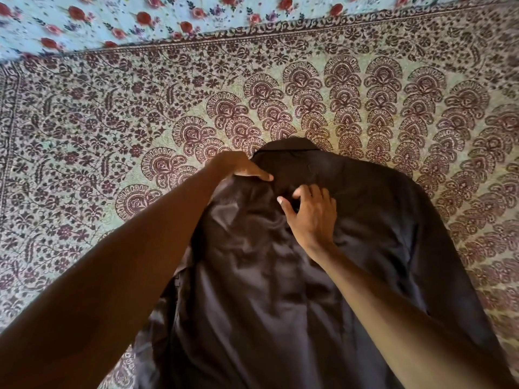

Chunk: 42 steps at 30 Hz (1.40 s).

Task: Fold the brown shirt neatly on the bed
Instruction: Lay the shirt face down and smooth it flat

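We saw the brown shirt (365, 248) lying on the bed, spread from the middle of our view down to 6 o'clock, with its collar (289, 146) pointing to 12 o'clock. The cloth was smooth and slightly glossy. It lay flat and dark on the 3 o'clock side and was rumpled into soft, shiny creases on the 9 o'clock side. Our left hand (241, 167) was at the shoulder, at 9 o'clock from the collar. It gripped the shirt's edge, fingers curled over the fabric and the thumb lying along the top. Our right hand (311, 217) rested on the shirt just below the collar, at 4 o'clock from the left hand. Its fingers were bent into the cloth and its thumb was held out, but we could not tell whether it pinched a fold or only pressed. Under the shirt lay a pale green bedspread (112, 122) printed with dense maroon leaves and scalloped fan shapes. Beyond its border, at 11 o'clock, was a light blue sheet (84, 21) with red roses.
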Each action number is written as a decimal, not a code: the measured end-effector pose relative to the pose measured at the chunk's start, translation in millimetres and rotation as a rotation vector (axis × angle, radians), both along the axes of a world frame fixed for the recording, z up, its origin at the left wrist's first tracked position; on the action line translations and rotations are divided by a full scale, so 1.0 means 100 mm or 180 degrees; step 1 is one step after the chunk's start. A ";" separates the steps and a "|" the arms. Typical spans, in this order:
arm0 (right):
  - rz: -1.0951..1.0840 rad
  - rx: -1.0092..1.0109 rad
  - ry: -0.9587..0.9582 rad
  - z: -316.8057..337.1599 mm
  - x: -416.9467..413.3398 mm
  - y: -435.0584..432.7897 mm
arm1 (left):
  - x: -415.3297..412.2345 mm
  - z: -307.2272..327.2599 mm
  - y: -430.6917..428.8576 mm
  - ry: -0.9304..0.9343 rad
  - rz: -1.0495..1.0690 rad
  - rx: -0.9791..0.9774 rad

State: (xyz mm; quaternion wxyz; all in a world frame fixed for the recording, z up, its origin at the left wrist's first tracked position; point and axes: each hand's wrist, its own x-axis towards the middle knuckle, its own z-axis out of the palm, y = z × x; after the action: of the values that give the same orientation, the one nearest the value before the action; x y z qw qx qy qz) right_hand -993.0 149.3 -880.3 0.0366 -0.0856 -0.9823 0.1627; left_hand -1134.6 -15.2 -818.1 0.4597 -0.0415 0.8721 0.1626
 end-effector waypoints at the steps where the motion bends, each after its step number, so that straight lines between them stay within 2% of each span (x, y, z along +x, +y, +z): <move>1: 0.0006 -0.0068 0.0021 0.00 -0.01 0.00 | 0.01 -0.01 0.01 -0.0056 0.0076 0.0067; 4: 0.0049 -0.0281 0.0151 0.02 -0.03 0.01 | -0.01 -0.04 0.00 -0.0343 0.0573 0.0482; 10: 0.0030 -0.0423 0.0117 0.01 -0.05 0.00 | 0.09 -0.05 -0.04 -0.0551 0.1657 0.1461; 15: 0.0006 -0.0263 -0.0043 0.01 -0.07 -0.05 | 0.23 -0.12 -0.04 -0.0866 0.2084 0.2176; 19: 0.0036 -0.0461 0.0087 0.03 -0.06 -0.05 | 0.30 -0.10 -0.05 -0.0925 0.2405 0.2658; 25: 0.0127 -0.0096 -0.0070 -0.02 0.04 -0.08 | 0.33 -0.12 -0.03 -0.1015 0.2410 0.2689; 30: 0.0282 -0.0138 -0.0238 -0.05 0.11 -0.15 | 0.37 -0.02 0.01 -0.1353 0.2003 0.2566; 35: 0.0257 -0.0357 -0.0236 -0.08 0.10 -0.15 | 0.41 -0.15 0.08 -0.1380 0.1848 0.2675; 38: 0.0370 -0.0124 -0.0370 -0.12 0.11 -0.15 | 0.37 -0.24 0.09 -0.0996 0.2163 0.2386; 40: 0.0444 0.0037 -0.0437 -0.13 0.12 -0.15 | 0.34 -0.31 0.09 -0.0463 0.2363 0.2078; 42: 0.0499 0.0055 -0.0457 -0.12 0.13 -0.13 | 0.32 -0.32 0.08 0.0007 0.2377 0.2039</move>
State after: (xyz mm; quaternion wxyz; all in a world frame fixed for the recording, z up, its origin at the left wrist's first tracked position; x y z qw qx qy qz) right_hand -980.2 136.4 -892.3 -0.0459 -0.0196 -0.9874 0.1501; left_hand -1102.7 -6.8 -850.4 0.3588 -0.2076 0.7043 0.5763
